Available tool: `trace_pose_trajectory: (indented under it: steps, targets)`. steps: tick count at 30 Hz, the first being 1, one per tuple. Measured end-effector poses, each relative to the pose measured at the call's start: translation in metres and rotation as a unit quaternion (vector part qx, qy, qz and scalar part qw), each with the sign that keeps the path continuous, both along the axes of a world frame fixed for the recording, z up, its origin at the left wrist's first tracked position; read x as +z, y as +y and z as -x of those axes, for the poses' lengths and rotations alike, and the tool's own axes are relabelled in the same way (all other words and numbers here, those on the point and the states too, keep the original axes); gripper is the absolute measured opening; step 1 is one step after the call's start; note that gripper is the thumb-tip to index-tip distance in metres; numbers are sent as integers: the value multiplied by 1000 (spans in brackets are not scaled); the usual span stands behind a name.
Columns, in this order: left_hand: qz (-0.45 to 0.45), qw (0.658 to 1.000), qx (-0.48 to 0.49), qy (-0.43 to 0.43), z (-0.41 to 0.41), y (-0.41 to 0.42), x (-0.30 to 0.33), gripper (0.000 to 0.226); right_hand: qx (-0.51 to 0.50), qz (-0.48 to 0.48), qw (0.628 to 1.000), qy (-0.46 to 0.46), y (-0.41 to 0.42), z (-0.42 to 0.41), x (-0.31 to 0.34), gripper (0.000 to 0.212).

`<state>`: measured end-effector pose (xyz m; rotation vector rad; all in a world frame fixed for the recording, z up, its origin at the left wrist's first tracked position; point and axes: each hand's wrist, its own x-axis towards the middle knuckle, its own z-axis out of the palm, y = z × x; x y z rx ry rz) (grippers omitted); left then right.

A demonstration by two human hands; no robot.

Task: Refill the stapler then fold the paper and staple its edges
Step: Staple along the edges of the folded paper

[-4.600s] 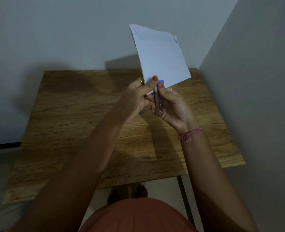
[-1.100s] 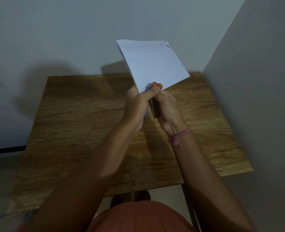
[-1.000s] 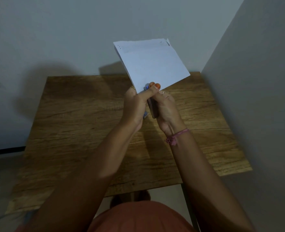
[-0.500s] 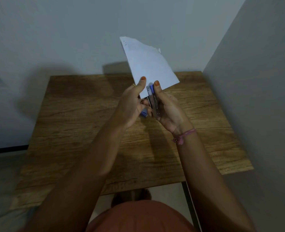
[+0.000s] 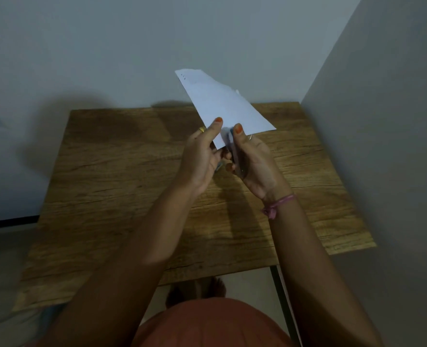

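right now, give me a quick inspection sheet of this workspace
surface: wooden table, bare where visible
job's things: folded white paper held up above the table, staple marks near its top corner; stapler at the paper's lower edge, mostly hidden and blurred
clutter: nothing seen
hands: left hand pinches the paper's lower corner; right hand grips the stapler
cables: nothing seen
surroundings: plain walls behind and at right; pink wrist band on the right wrist
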<state>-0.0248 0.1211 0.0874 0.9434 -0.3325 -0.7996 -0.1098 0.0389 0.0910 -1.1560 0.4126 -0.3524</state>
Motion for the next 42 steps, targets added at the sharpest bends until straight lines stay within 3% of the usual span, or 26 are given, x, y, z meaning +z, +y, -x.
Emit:
trace_pose_trajectory:
  steps: [2,5,10,15,27,30,35,38,42]
  targets:
    - [7,1000,5,12,1,0,1,24,1,7,1000,4,0,0,0,52]
    - [15,999,26,26,2,-1,3,24,5,14,1000,9,1,0,1,43]
    - [-18,998,57,-23,5,-1,0,18,4,18,1000,8,4,-3,-1,44]
    - [-17,997,81,-10,4,-2,-3,16,9,21,1000,-9,6,-6,-3,46]
    - [1,999,41,4,-7,-2,-1,17,-17,-1,1000,9,-1,-12,-9,35]
    - [3,999,33,-35,-10,-2,-7,15,-22,3,1000,13,0,-14,-8,48]
    - [-68,993,54,-84,-5,-6,-21,64,-32,16,999,24,1,-18,-9,46]
    - [-56,993,63,-78,-7,-7,-24,55,-41,26,999,22,4,-20,-10,45]
    - [-30,995,58,-75,-11,-9,-22,29,-78,18,997,19,11,-24,-5,72]
